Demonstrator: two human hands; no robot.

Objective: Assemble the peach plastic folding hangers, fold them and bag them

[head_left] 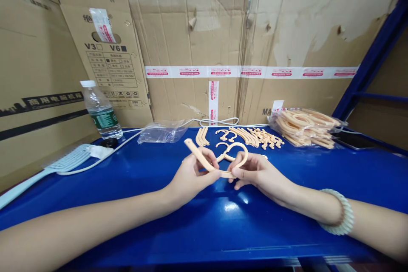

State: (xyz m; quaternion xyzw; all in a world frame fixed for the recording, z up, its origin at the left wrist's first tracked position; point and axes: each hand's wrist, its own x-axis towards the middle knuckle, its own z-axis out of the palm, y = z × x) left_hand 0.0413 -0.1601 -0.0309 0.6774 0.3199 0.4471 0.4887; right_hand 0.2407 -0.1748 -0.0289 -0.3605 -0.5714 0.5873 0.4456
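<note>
Over the middle of the blue table, my left hand pinches a long curved beige plastic strip, whose free end points up and left. Closed fingertips of my right hand grip a beige looped plastic piece, which curls up and back to the left. The two pieces meet between my hands; whether they are joined I cannot tell. Just behind them a small beige hook piece shows, partly hidden. Farther back lie loose curved strips, more strips and a pile of small hook pieces.
Clear bags of beige parts sit at the back right by a dark phone. An empty plastic bag, a water bottle, a white cable and a light-blue hairbrush are left. Cardboard walls the back.
</note>
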